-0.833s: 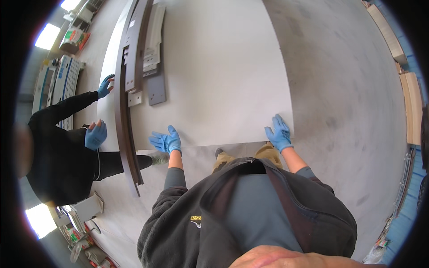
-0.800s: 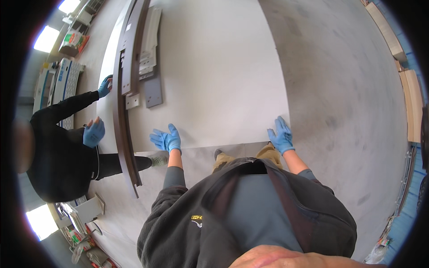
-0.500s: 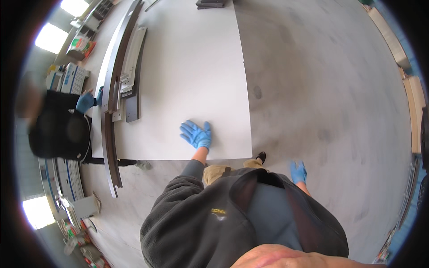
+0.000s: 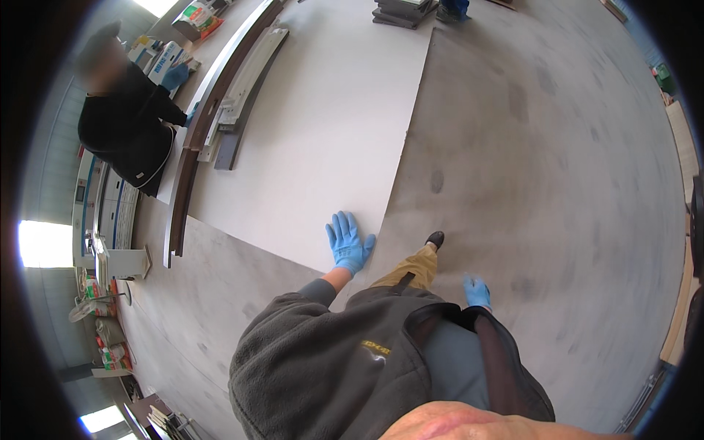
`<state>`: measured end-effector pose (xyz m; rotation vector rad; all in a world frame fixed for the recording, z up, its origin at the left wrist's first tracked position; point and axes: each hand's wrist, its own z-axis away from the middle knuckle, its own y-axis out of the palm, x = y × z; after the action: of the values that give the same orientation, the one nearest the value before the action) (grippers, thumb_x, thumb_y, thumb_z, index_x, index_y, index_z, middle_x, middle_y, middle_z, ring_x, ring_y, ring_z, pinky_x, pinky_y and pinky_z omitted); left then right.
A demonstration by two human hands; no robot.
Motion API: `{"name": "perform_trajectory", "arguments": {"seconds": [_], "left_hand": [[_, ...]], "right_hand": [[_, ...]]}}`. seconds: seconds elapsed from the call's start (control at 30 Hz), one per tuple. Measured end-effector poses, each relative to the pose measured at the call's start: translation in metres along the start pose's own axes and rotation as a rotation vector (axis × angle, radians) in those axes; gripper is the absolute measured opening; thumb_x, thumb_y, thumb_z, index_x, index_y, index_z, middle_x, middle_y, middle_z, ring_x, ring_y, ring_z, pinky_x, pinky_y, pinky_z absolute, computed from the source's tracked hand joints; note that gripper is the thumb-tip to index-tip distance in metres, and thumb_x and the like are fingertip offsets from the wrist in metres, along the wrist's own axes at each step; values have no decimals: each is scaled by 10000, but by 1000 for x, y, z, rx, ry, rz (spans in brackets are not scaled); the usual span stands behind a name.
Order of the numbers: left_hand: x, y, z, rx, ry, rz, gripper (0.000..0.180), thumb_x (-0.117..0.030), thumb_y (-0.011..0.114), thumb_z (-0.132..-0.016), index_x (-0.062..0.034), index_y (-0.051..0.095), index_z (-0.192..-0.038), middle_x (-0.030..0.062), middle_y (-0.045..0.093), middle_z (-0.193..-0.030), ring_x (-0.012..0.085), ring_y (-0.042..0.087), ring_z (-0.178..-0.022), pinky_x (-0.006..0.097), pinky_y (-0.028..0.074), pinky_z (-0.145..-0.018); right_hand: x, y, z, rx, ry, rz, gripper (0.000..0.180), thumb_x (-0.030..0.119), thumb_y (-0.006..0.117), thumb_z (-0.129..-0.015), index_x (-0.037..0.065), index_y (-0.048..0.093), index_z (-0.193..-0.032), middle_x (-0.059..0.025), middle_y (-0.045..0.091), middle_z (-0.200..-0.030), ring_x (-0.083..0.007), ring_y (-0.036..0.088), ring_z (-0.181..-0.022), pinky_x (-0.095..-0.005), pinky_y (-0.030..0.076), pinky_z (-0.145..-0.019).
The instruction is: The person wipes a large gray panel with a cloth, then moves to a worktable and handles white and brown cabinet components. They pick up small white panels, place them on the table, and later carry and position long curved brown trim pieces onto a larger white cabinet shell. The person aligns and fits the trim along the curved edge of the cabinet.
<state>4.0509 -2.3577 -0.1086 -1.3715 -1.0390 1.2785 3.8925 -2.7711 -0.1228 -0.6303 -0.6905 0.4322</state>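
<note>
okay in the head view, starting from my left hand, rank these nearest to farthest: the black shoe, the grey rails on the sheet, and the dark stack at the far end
From the left hand:
1. Black shoe, just right of it.
2. Grey rails, up left on the white sheet.
3. Dark stack, far end.

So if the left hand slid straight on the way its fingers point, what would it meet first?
The blue-gloved left hand lies flat on the large white board, fingers pointing up the sheet. Only bare board lies ahead; the dark stacked panels at its far end probably come first.
</note>
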Motion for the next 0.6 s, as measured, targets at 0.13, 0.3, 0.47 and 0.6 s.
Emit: {"name": "perform_trajectory", "arguments": {"seconds": [0.13,0.3,0.47,0.6], "left_hand": [[-11,6,-13,39,-29,3,1043,-648,519,-987,52,154,-1668,325,121,-1737,496,17,-1628,653,-34,-1285],[-25,14,-41,125,-191,5,1152,-679,589,-930,59,109,-1673,337,58,-1743,482,-44,-1635,646,-67,-1285],[-71,29,-91,135,-439,6,1201,-689,634,-886,70,127,-1665,334,61,-1746,478,-44,-1637,639,-69,-1286],[-109,31,-154,34,-427,80,1151,-663,623,-914,73,150,-1662,333,82,-1745,471,-34,-1640,640,-64,-1284]], "right_hand": [[65,-38,-69,-55,-234,32,682,566,581,-1001,35,652,-1423,-270,650,-1420,-410,615,-1340,-454,485,-1124],[62,-100,-144,31,-154,128,657,564,571,-1013,-21,707,-1277,-251,721,-1301,-416,684,-1211,-475,522,-1031],[-40,-159,-208,28,203,80,605,576,526,-1020,36,752,-1175,-205,762,-1220,-435,714,-1084,-495,533,-959],[-122,-155,-262,-68,376,49,640,606,517,-1014,37,754,-1184,-225,753,-1221,-434,703,-1117,-510,524,-986]]}}
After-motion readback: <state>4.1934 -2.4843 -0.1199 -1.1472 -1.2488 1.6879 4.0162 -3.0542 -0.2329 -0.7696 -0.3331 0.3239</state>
